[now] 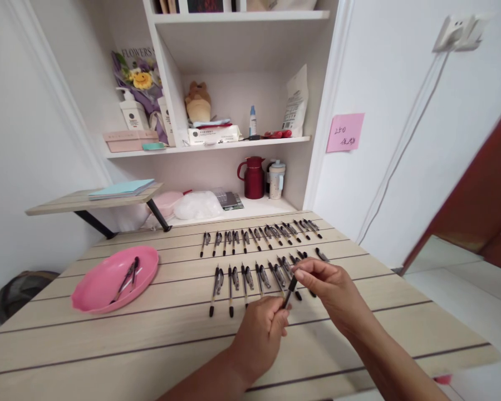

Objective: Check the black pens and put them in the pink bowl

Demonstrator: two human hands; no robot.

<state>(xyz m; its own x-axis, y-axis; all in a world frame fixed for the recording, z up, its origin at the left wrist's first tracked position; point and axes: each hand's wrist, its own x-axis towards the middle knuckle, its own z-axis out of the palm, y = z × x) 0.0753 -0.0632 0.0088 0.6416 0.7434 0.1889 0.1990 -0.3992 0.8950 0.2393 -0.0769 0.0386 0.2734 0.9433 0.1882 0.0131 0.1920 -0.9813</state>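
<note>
A black pen [291, 291] is held between my two hands above the wooden table. My left hand [261, 331] is closed round its lower end. My right hand [332, 289] pinches the upper end; whether the fingertips grip the barrel or a small part at the tip is hidden. Just beyond lies a near row of uncapped pens [231, 292], most with a cap [235, 277] beside them, partly covered by my hands. Behind that runs a far row of pens [202, 245] with caps. A lone cap [322, 255] lies past my right hand.
At the left, a pink plate [81, 298] holds a few pens [125, 281]. Behind it stands a small raised shelf [62, 203] on black legs. A white cabinet [234, 18] with a red jug [254, 178] and a cup [276, 181] borders the table's back edge.
</note>
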